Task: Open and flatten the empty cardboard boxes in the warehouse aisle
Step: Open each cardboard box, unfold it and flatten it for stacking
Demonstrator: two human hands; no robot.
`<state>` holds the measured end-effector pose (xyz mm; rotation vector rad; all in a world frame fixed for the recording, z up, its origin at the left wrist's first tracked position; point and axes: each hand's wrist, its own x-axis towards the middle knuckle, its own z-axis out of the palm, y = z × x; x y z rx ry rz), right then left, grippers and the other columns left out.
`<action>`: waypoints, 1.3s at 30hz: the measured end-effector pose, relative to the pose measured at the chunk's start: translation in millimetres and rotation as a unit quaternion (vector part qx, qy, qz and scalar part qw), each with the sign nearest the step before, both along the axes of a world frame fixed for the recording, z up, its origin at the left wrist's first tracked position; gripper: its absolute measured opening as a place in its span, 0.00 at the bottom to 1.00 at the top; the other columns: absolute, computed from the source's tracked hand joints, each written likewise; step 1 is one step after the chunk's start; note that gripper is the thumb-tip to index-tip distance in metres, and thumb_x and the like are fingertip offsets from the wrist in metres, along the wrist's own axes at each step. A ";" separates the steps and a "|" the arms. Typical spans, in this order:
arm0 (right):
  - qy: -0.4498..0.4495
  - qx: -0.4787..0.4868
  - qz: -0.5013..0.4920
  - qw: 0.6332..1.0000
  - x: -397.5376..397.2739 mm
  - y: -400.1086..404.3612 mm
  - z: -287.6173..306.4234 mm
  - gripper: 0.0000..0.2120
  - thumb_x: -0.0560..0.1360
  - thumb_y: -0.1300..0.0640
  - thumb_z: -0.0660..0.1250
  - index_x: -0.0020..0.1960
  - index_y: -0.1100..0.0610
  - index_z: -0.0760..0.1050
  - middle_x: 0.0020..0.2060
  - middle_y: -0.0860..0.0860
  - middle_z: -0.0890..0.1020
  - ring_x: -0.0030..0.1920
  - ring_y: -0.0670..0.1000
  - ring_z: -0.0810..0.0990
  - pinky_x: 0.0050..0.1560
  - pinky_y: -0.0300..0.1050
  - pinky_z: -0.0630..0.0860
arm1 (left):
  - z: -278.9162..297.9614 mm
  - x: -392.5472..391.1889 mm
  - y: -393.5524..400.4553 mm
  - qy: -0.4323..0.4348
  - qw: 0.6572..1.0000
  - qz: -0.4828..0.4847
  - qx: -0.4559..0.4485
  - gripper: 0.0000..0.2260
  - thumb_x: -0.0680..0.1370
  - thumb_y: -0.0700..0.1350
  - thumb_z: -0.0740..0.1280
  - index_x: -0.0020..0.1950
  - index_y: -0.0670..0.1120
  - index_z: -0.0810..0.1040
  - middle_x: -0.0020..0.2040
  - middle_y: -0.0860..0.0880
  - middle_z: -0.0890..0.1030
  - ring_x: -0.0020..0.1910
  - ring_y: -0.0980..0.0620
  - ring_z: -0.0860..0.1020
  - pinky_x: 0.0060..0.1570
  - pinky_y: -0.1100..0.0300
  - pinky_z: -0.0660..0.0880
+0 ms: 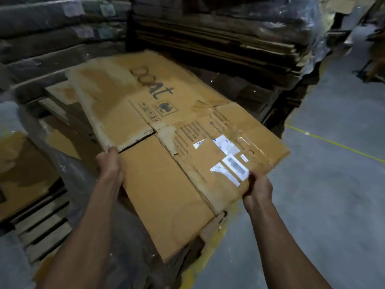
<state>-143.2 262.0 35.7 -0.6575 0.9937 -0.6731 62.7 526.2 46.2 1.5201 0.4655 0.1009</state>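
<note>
A flattened cardboard box point(166, 142) lies spread out in the middle of the view, tilted so that its far end sits higher than the end toward the person. Its upper face carries dark printed lettering and small handling symbols, a block of fine print, strips of clear tape and several white shipping labels point(229, 161) near its right-hand edge. Two flaps meet at a torn, ragged seam running across the box.

The left hand point(109, 165) has its grip closed on the box's left edge, fingers tucked under the cardboard and thumb lying along the rim. The right hand point(258, 189) has its grip closed on the box's near right edge, just below the labels, pinching the board between thumb and fingers.

Under the box lies more flat cardboard point(62, 142), partly wrapped in clear plastic film. To the left of the box, a wooden pallet point(41, 230) shows its slats, with another brown sheet resting on top of it. Beyond the box's far end rises a tall stack of flattened cartons point(229, 38), wrapped in plastic film. To the right of the box stretches the grey concrete floor point(323, 205), crossed by a thin yellow line point(333, 142), with a broader yellow stripe running just beside the box's near corner.
</note>
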 end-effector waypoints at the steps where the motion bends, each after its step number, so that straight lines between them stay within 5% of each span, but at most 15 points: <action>1: 0.020 -0.015 0.020 0.999 9.2 2.5 -2.2 0.10 0.71 0.70 0.65 0.51 0.64 0.77 0.36 0.56 0.81 0.34 0.56 0.79 0.32 0.44 0.76 | -8.4 9.1 2.0 0.035 0.999 -0.022 0.012 0.16 0.81 0.46 0.62 0.65 0.38 0.74 0.54 0.44 0.78 0.49 0.47 0.76 0.47 0.56 0.72; 5: 0.101 -0.067 0.065 0.990 39.9 13.8 -15.8 0.18 0.72 0.72 0.62 0.58 0.58 0.67 0.32 0.56 0.69 0.28 0.51 0.64 0.29 0.40 0.61 | -40.6 14.4 7.4 0.079 0.991 -0.086 0.061 0.16 0.79 0.42 0.66 0.65 0.38 0.74 0.57 0.42 0.79 0.51 0.43 0.78 0.42 0.55 0.73; 8: 0.110 -0.083 0.024 0.990 46.4 12.3 -20.2 0.19 0.75 0.71 0.61 0.62 0.56 0.66 0.37 0.51 0.72 0.30 0.48 0.68 0.26 0.36 0.66 | -55.2 5.0 2.8 0.052 0.993 -0.077 0.068 0.20 0.81 0.46 0.66 0.70 0.39 0.69 0.64 0.40 0.76 0.61 0.40 0.76 0.56 0.49 0.74; 11: 0.111 -0.123 -0.012 0.986 69.5 6.4 -17.0 0.28 0.75 0.68 0.61 0.74 0.60 0.63 0.53 0.51 0.73 0.45 0.51 0.74 0.44 0.42 0.74 | -51.2 3.7 -8.4 0.040 0.995 -0.053 0.076 0.24 0.83 0.47 0.63 0.75 0.39 0.62 0.70 0.41 0.70 0.69 0.40 0.70 0.67 0.47 0.68; 14: 0.091 -0.148 -0.018 0.985 92.1 -0.9 -7.5 0.34 0.75 0.66 0.62 0.79 0.58 0.56 0.67 0.54 0.71 0.58 0.53 0.74 0.62 0.51 0.75 | -41.7 15.5 -17.1 0.021 0.997 -0.035 0.068 0.24 0.83 0.48 0.62 0.75 0.40 0.61 0.70 0.41 0.70 0.68 0.41 0.71 0.68 0.48 0.69; 22: 0.087 -0.197 0.061 0.975 173.3 -21.3 8.2 0.35 0.73 0.63 0.64 0.77 0.49 0.56 0.61 0.53 0.73 0.58 0.55 0.74 0.61 0.53 0.74 | -29.8 87.7 -30.4 0.033 0.993 -0.002 0.113 0.27 0.84 0.50 0.60 0.78 0.39 0.59 0.76 0.41 0.61 0.73 0.40 0.64 0.72 0.48 0.63; 25: 0.086 -0.196 0.119 0.969 206.6 -38.1 8.2 0.40 0.77 0.66 0.62 0.82 0.54 0.45 0.75 0.57 0.65 0.68 0.56 0.71 0.69 0.49 0.69 | -30.6 116.9 -36.6 0.051 0.994 -0.002 0.096 0.26 0.82 0.52 0.64 0.74 0.40 0.63 0.70 0.41 0.70 0.67 0.40 0.71 0.67 0.47 0.70; 29: 0.081 -0.194 0.191 0.959 253.2 -52.2 0.4 0.39 0.77 0.69 0.61 0.81 0.53 0.46 0.67 0.57 0.72 0.58 0.55 0.76 0.56 0.48 0.74 | -36.2 146.9 -43.5 0.061 0.994 -0.006 0.086 0.28 0.76 0.54 0.70 0.71 0.42 0.70 0.63 0.41 0.78 0.57 0.40 0.78 0.58 0.46 0.77; 31: 0.101 -0.201 0.236 0.945 275.5 -53.3 -3.4 0.36 0.78 0.67 0.62 0.80 0.54 0.48 0.64 0.54 0.72 0.57 0.54 0.73 0.56 0.46 0.73 | -41.3 156.2 -44.6 0.075 0.993 0.006 0.096 0.28 0.74 0.55 0.71 0.69 0.42 0.70 0.58 0.41 0.79 0.53 0.40 0.79 0.54 0.44 0.79; 34: 0.175 -0.257 0.297 0.903 304.0 -51.7 -9.7 0.38 0.78 0.58 0.66 0.80 0.58 0.47 0.76 0.58 0.62 0.72 0.60 0.64 0.69 0.52 0.67 | -45.8 160.8 -46.0 0.090 0.989 0.024 0.114 0.28 0.73 0.55 0.71 0.68 0.44 0.68 0.57 0.42 0.79 0.52 0.40 0.79 0.55 0.41 0.79; 39: 0.250 -0.350 0.415 0.802 332.8 -38.9 -25.2 0.46 0.80 0.46 0.63 0.79 0.65 0.35 0.80 0.58 0.39 0.80 0.56 0.41 0.77 0.50 0.45 | -58.5 156.1 -52.4 0.102 0.952 -0.002 0.288 0.40 0.75 0.59 0.67 0.79 0.41 0.55 0.78 0.41 0.61 0.74 0.38 0.63 0.72 0.44 0.65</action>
